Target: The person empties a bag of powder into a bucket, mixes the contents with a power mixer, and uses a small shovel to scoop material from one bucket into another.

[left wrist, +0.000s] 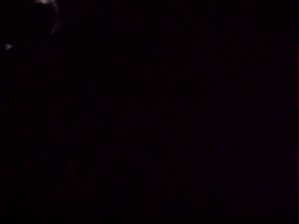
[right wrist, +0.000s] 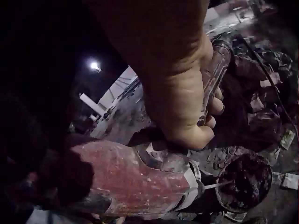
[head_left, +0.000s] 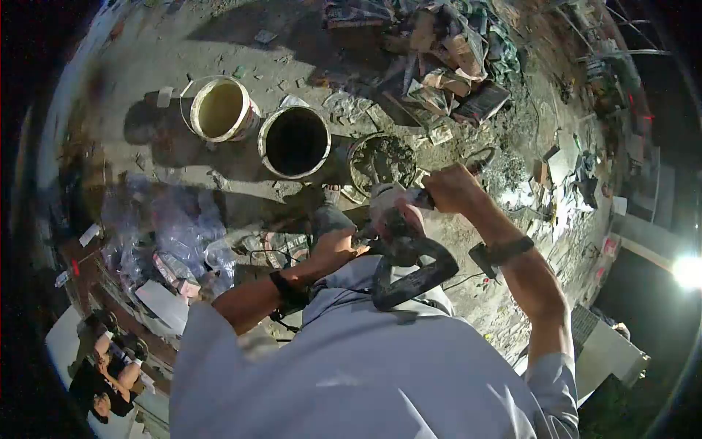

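In the head view, my right hand (head_left: 455, 190) grips the side handle of a red, dusty power tool (head_left: 413, 218). The right wrist view shows the fingers of that hand (right wrist: 184, 112) wrapped round the dark handle (right wrist: 216, 74). A thin rod (right wrist: 217, 185) runs from the tool body (right wrist: 135, 177) into a bucket holding dark, lumpy mix (right wrist: 247, 179). The tool's black rear loop (head_left: 417, 282) lies against the grey shirt. My left hand (head_left: 336, 250) is left of the tool; its fingers are partly hidden, and its hold is unclear. The left wrist view is almost black.
Left of the mix bucket (head_left: 352, 167) stand a dark-filled bucket (head_left: 263, 150) and one with pale liquid (head_left: 250, 121). Rubble and torn bags (head_left: 461, 66) lie beyond. Clear plastic (head_left: 175, 227) lies at left, near a person (head_left: 110, 373). A lamp (head_left: 687, 272) shines at right.
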Tool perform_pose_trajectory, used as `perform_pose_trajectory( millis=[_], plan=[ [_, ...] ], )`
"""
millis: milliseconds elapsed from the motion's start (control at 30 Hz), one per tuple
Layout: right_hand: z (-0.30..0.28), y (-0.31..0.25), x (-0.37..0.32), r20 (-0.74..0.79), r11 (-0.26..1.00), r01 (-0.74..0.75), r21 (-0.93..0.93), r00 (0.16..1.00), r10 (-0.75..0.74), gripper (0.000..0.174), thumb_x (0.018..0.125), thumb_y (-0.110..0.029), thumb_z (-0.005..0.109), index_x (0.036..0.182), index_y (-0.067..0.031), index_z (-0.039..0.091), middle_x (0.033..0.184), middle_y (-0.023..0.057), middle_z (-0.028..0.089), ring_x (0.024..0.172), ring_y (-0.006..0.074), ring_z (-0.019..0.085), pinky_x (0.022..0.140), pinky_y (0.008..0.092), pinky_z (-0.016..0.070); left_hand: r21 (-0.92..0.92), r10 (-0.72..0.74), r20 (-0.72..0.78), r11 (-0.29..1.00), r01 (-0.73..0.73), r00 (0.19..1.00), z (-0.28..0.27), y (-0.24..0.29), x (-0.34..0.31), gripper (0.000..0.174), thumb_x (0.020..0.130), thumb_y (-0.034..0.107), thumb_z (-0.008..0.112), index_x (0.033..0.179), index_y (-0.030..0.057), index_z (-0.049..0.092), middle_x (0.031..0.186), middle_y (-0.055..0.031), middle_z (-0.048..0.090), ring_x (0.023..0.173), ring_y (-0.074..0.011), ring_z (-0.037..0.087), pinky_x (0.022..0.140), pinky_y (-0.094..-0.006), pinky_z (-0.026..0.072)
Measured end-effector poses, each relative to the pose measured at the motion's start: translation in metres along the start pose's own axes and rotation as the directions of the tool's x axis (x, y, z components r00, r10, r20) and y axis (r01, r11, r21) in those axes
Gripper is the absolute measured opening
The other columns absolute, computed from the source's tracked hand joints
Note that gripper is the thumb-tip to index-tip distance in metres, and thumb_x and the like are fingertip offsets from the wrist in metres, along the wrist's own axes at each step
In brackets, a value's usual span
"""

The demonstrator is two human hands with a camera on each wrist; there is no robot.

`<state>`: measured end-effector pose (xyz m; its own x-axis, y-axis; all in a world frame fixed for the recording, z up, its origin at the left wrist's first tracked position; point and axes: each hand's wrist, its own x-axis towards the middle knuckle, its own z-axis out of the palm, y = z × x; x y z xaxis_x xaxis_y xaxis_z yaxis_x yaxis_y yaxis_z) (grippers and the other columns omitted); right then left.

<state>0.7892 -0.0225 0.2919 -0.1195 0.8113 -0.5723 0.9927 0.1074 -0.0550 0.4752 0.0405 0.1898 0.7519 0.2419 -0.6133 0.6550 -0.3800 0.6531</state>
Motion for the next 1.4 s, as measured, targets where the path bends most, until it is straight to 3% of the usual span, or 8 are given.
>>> perform_pose_trajectory(
  millis=[200,633,700,833,900,1200,1333,1400],
  plan=[
    [0.006,0.008,-0.003,-0.04,0.999,-0.023,0.041,0.999,0.025,0.013,0.073,-0.013,0.065,0.085,-0.0063,0.066,0.085,0.0126,0.07,0.083,0.032,0.07,0.074,0.0448,0.0545,-0.1,0.162,-0.078,0.98,-0.169,0.984,0.007,-0.011,0.007,0.069,0.081,0.061,0.067,0.118,0.002,0.062,0.091,-0.0236,0.068,0.085,-0.0391,0.068,0.076,-0.0472,0.053],
    [-0.001,0.009,-0.01,0.02,0.998,-0.05,-0.044,0.999,0.051,0.014,0.082,-0.018,0.062,0.089,-0.0062,0.063,0.085,0.013,0.07,0.081,0.0304,0.072,0.068,0.0433,0.0556,-0.067,0.113,-0.012,0.991,-0.113,0.994,-0.004,0.001,0.017,0.059,0.081,0.053,0.069,0.117,0.0065,0.063,0.099,-0.0227,0.068,0.092,-0.04,0.066,0.08,-0.0481,0.0529],
    [0.001,0.01,-0.012,-0.005,0.998,-0.043,-0.038,0.999,0.042,0.014,0.082,-0.018,0.062,0.089,-0.0067,0.063,0.084,0.0126,0.07,0.079,0.0304,0.071,0.068,0.0431,0.0556,-0.098,0.127,-0.04,0.987,-0.13,0.991,-0.007,0.004,0.015,0.057,0.083,0.056,0.065,0.097,0.0015,0.059,0.089,-0.0272,0.063,0.089,-0.0471,0.061,0.073,-0.054,0.0452],
    [0.001,0.009,-0.013,-0.038,0.999,-0.046,-0.027,0.998,0.045,0.012,0.081,-0.019,0.062,0.089,-0.0086,0.063,0.081,0.0115,0.069,0.077,0.0303,0.071,0.066,0.0426,0.0554,-0.095,0.132,-0.052,0.986,-0.137,0.99,-0.007,0.003,0.014,0.055,0.083,0.054,0.066,0.1,0.0018,0.06,0.091,-0.0257,0.065,0.091,-0.045,0.062,0.074,-0.0532,0.0459],
    [-0.002,0.007,-0.015,-0.035,0.998,-0.049,-0.025,0.998,0.048,0.012,0.081,-0.018,0.063,0.089,-0.0092,0.063,0.081,0.0111,0.069,0.077,0.03,0.071,0.066,0.0424,0.0554,-0.19,0.128,0.057,0.975,-0.115,0.99,-0.026,0.014,0.008,0.066,0.081,0.055,0.069,0.122,0.0036,0.06,0.104,-0.0248,0.066,0.097,-0.041,0.064,0.083,-0.0472,0.0514],
    [0.0,-0.001,-0.019,0.071,0.991,-0.135,-0.023,0.988,0.137,0.017,0.079,-0.019,0.064,0.093,-0.0098,0.067,0.085,0.0108,0.071,0.08,0.029,0.071,0.069,0.0426,0.0553,-0.254,0.28,-0.037,0.926,-0.28,0.959,-0.022,0.0,0.014,0.052,0.084,0.046,0.069,0.112,0.0018,0.062,0.099,-0.0222,0.066,0.093,-0.0412,0.063,0.078,-0.0454,0.0484],
    [0.003,-0.008,-0.024,0.082,0.979,-0.203,0.014,0.976,0.201,0.019,0.077,-0.019,0.065,0.094,-0.0096,0.068,0.087,0.0115,0.072,0.082,0.0291,0.072,0.072,0.0436,0.055,-0.077,0.197,0.108,0.979,-0.19,0.974,-0.029,-0.002,0.017,0.049,0.085,0.042,0.069,0.113,0.0026,0.062,0.1,-0.022,0.067,0.093,-0.0411,0.062,0.08,-0.045,0.0495],
    [0.003,-0.012,-0.026,0.074,0.976,-0.216,0.025,0.974,0.214,0.018,0.076,-0.018,0.066,0.092,-0.0096,0.068,0.086,0.0118,0.072,0.081,0.029,0.072,0.071,0.0435,0.0552,-0.156,0.375,-0.122,0.907,-0.391,0.919,-0.004,-0.033,0.024,0.05,0.085,0.044,0.068,0.113,0.0027,0.063,0.102,-0.0219,0.067,0.095,-0.0412,0.063,0.08,-0.0466,0.0503]
  ],
)
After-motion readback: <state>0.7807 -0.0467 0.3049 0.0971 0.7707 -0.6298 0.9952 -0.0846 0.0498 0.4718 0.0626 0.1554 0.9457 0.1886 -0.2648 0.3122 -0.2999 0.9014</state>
